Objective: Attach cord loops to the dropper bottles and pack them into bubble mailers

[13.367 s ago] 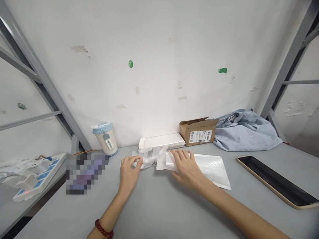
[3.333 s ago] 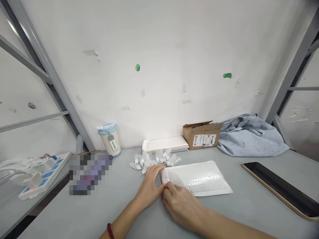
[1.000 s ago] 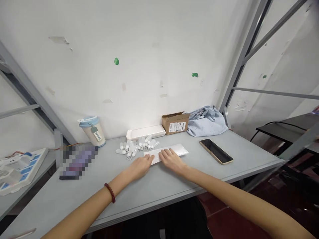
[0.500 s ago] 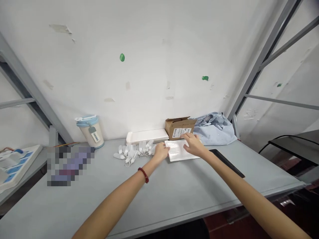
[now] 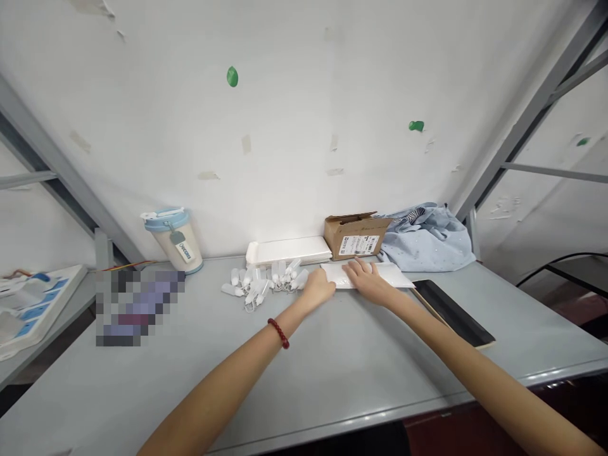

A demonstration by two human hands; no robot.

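Note:
A flat, shiny white padded envelope (image 5: 395,275) lies on the grey table in front of a cardboard box. My left hand (image 5: 319,289) is closed on the left end of this envelope, its fingers curled at the edge. Spread over the middle of the same envelope, my right hand (image 5: 368,280) rests with its fingers apart and pressed lightly down. Just left of my left hand is a loose pile of small clear plastic bottles (image 5: 260,290) with white tips. Behind the pile, a stack of long white envelopes (image 5: 291,251) sits against the wall.
The open cardboard box (image 5: 357,244) with a label stands by the wall, beside a bundled light-blue cloth (image 5: 430,248). A flat black item (image 5: 453,311) lies right of the envelope. At left are a cream tumbler (image 5: 177,246), a blurred-out patch and a white power strip (image 5: 40,307).
My right hand has spread out flatter on the envelope, which now lies lower, less tilted toward me. The view has shifted slightly. My left hand stays at the left end.

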